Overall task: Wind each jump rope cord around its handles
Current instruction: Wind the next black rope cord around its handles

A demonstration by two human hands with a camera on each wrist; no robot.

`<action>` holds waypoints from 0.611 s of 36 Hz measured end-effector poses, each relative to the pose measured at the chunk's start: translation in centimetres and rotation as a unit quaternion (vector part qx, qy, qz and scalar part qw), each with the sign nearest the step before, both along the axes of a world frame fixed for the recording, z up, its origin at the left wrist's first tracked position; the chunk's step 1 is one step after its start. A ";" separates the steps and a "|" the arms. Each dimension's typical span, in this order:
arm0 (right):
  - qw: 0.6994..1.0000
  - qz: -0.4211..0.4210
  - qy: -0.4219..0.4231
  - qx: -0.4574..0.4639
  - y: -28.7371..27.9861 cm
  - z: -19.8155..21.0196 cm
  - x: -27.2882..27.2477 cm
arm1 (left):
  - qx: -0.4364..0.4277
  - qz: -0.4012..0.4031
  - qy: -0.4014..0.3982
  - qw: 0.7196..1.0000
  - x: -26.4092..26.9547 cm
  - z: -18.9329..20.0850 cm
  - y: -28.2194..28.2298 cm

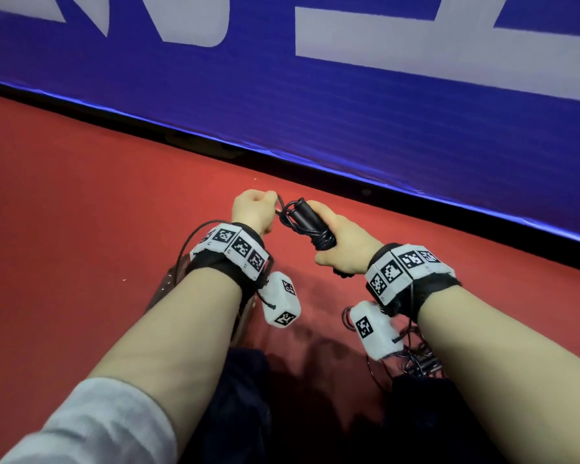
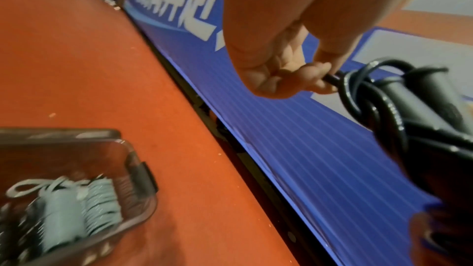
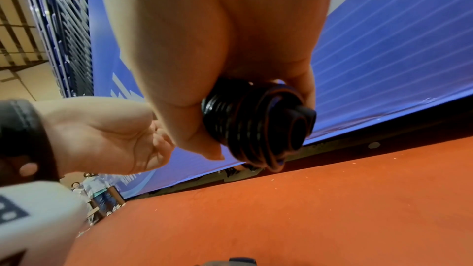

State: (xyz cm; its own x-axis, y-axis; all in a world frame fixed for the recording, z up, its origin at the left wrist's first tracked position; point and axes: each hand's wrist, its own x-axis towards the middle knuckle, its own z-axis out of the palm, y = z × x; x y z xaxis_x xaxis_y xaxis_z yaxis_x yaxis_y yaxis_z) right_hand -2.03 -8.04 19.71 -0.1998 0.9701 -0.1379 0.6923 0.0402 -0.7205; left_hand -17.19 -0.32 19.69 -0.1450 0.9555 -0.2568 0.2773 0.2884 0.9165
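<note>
My right hand (image 1: 339, 244) grips the black jump rope handles (image 1: 307, 216), held together above the red floor. Black cord (image 1: 320, 239) is coiled in several turns around them; the right wrist view shows the coils (image 3: 240, 126) and the handle ends (image 3: 299, 126) from below. My left hand (image 1: 255, 209) pinches the loose end of the cord (image 2: 332, 78) just left of the handles, where it crosses the top loops (image 2: 358, 92). Its fingers (image 2: 304, 80) curl round the cord.
A dark clear bin (image 2: 138, 171) holding pale wound ropes (image 2: 84, 203) sits on the red floor (image 1: 81, 212) by my left forearm. More tangled ropes (image 1: 419, 360) lie under my right wrist. A blue banner barrier (image 1: 349, 122) stands close ahead.
</note>
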 end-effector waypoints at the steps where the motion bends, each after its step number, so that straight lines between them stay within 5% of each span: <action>1: 1.000 0.006 -0.008 -0.002 0.3 -0.2 -0.5 | -0.028 0.004 -0.013 1.000 -0.7 -0.2 0.1; 12: 0.998 0.036 -0.029 -0.041 2.9 -1.5 -6.4 | -0.175 0.136 -0.081 0.972 -8.0 -0.7 0.5; 17: 0.999 -0.022 -0.016 -0.044 4.2 -2.1 -9.1 | -0.225 0.116 -0.067 0.965 -12.2 -1.6 0.8; 22: 0.997 0.014 -0.051 -0.050 5.1 -2.0 -12.7 | -0.231 0.125 -0.075 0.962 -16.6 -2.6 0.3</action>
State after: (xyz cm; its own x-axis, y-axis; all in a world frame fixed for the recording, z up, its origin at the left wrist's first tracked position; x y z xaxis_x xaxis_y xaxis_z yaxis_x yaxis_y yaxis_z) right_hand -14.71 -2.94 17.68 -0.2065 0.9445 -0.2554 0.7616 -0.0087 -0.6479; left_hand -33.81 0.03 17.10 -0.2837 0.6736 -0.6825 0.0197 0.7157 0.6981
